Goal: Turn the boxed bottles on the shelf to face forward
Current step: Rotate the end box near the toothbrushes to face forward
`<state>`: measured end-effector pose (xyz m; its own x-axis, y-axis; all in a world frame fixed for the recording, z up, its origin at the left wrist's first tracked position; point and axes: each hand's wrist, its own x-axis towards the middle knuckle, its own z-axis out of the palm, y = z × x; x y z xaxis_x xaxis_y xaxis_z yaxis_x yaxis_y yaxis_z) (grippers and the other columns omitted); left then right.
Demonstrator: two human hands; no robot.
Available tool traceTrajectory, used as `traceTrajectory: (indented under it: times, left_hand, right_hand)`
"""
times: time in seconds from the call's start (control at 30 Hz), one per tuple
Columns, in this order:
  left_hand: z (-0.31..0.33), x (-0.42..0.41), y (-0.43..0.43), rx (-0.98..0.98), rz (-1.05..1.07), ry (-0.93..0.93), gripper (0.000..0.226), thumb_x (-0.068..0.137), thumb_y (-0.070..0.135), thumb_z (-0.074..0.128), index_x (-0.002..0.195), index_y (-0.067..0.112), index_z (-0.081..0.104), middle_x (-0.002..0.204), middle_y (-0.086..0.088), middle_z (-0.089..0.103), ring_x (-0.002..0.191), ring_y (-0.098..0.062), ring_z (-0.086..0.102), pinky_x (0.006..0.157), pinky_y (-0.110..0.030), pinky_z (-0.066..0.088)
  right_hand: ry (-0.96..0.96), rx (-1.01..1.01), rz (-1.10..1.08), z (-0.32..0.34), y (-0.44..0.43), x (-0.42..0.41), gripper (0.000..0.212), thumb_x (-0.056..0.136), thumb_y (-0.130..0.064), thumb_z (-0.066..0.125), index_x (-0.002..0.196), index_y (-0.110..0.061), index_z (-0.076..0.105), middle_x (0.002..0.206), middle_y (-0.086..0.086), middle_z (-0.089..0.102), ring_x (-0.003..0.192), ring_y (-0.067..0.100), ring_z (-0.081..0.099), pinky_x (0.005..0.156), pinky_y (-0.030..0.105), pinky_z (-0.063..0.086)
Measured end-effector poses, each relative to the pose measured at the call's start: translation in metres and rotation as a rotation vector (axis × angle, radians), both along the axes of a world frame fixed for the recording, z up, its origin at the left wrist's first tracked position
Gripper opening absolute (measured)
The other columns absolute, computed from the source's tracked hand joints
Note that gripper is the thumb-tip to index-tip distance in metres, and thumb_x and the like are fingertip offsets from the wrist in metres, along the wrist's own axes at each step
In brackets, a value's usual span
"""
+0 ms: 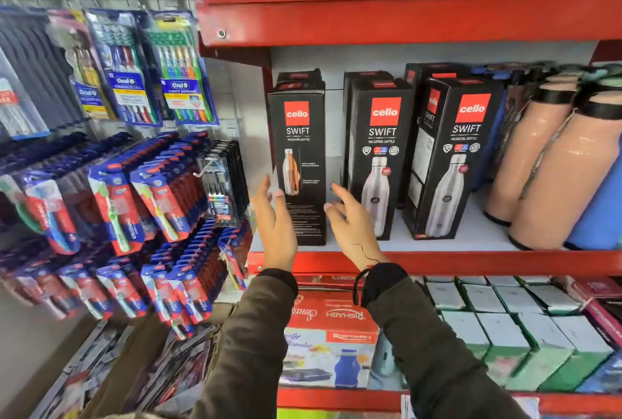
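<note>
Both hands, left (274, 216) and right (353, 220), were spread, grasping nothing, flanking the leftmost tall black cardboard box (299, 149) near the red shelf's (471, 262) front lip.

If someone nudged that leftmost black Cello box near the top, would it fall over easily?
Probably. The leftmost Cello box is tall on a narrow base, so a high push could tip it. Its flat cardboard sides likely grip well and won't roll. The steel bottle pictured suggests some weight, steadying it.

Head camera faces the red shelf (404, 19) closely.
</note>
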<state>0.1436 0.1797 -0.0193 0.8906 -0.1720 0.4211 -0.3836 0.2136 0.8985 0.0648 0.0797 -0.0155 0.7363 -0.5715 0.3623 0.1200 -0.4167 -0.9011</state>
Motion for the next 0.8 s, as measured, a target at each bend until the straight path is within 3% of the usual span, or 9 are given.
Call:
traceTrajectory:
  times: [0.03, 0.1, 0.2, 0.27, 0.4, 0.57, 0.73, 0.8]
  left_hand:
    - [0.001, -0.001, 0.002, 0.019, -0.072, 0.035, 0.046, 0.108, 0.028, 0.032, 0.152, 0.016, 0.036, 0.156, 0.005, 0.038, 0.141, -0.003, 0.034, 0.110, -0.002, 0.022]
    - [-0.005, 0.003, 0.003, 0.035, -0.161, 0.038, 0.048, 0.108, 0.034, 0.027, 0.152, 0.018, 0.038, 0.158, 0.004, 0.040, 0.145, -0.004, 0.035, 0.118, -0.013, 0.023]
    - [-0.011, 0.014, 0.004, 0.008, -0.234, 0.113, 0.050, 0.104, 0.048, 0.030, 0.146, 0.029, 0.049, 0.153, 0.005, 0.049, 0.143, -0.005, 0.042, 0.125, -0.035, 0.025]
    - [-0.012, 0.017, 0.007, -0.011, -0.248, 0.145, 0.049, 0.101, 0.050, 0.032, 0.140, 0.032, 0.055, 0.145, 0.006, 0.057, 0.139, -0.010, 0.049, 0.122, -0.043, 0.032]
    - [-0.002, 0.007, 0.021, -0.084, -0.235, 0.122, 0.044, 0.107, 0.037, 0.029, 0.135, 0.023, 0.061, 0.133, 0.008, 0.064, 0.126, -0.011, 0.059, 0.109, -0.035, 0.046]
    - [0.003, 0.002, 0.031, -0.115, -0.180, 0.078, 0.040, 0.107, 0.033, 0.035, 0.122, 0.017, 0.069, 0.124, 0.003, 0.069, 0.116, -0.017, 0.065, 0.097, -0.036, 0.058]
    - [-0.002, 0.009, 0.034, -0.116, -0.178, -0.006, 0.035, 0.106, 0.028, 0.042, 0.116, 0.014, 0.072, 0.121, 0.002, 0.072, 0.113, -0.021, 0.067, 0.098, -0.038, 0.056]
    - [-0.005, 0.017, 0.033, -0.079, -0.146, -0.061, 0.030, 0.106, 0.027, 0.043, 0.118, 0.017, 0.069, 0.123, 0.004, 0.070, 0.118, -0.015, 0.064, 0.099, -0.031, 0.050]
  right_hand:
    - [0.011, -0.014, 0.006, -0.002, 0.003, 0.003, 0.051, 0.099, -0.010, 0.050, 0.148, -0.017, 0.037, 0.146, -0.003, 0.048, 0.134, 0.008, 0.044, 0.114, 0.023, 0.035]
    - [0.022, -0.046, -0.002, -0.006, 0.008, 0.008, 0.054, 0.097, -0.011, 0.052, 0.148, -0.021, 0.036, 0.140, -0.009, 0.049, 0.133, 0.005, 0.044, 0.117, 0.034, 0.035]
    - [0.012, -0.053, -0.041, -0.009, 0.014, 0.013, 0.059, 0.093, -0.011, 0.059, 0.146, -0.023, 0.037, 0.135, -0.011, 0.053, 0.127, 0.000, 0.047, 0.115, 0.035, 0.039]
    - [-0.003, -0.050, -0.054, -0.010, 0.016, 0.013, 0.064, 0.088, -0.015, 0.067, 0.144, -0.026, 0.039, 0.134, -0.010, 0.058, 0.125, 0.001, 0.053, 0.112, 0.037, 0.043]
    - [-0.014, -0.068, -0.099, -0.007, 0.019, 0.014, 0.072, 0.077, -0.035, 0.078, 0.139, -0.034, 0.040, 0.130, -0.013, 0.061, 0.123, 0.004, 0.057, 0.107, 0.038, 0.048]
    - [-0.067, -0.064, -0.182, 0.007, 0.024, 0.018, 0.078, 0.061, -0.050, 0.087, 0.126, -0.034, 0.046, 0.116, -0.017, 0.066, 0.109, 0.001, 0.063, 0.099, 0.031, 0.052]
    - [-0.069, -0.068, -0.206, 0.013, 0.021, 0.023, 0.080, 0.056, -0.049, 0.089, 0.123, -0.032, 0.049, 0.112, -0.015, 0.068, 0.106, 0.002, 0.065, 0.097, 0.033, 0.054]
    - [-0.064, -0.063, -0.194, 0.014, 0.019, 0.024, 0.080, 0.058, -0.046, 0.088, 0.125, -0.030, 0.049, 0.114, -0.015, 0.068, 0.108, 0.003, 0.064, 0.099, 0.033, 0.053]
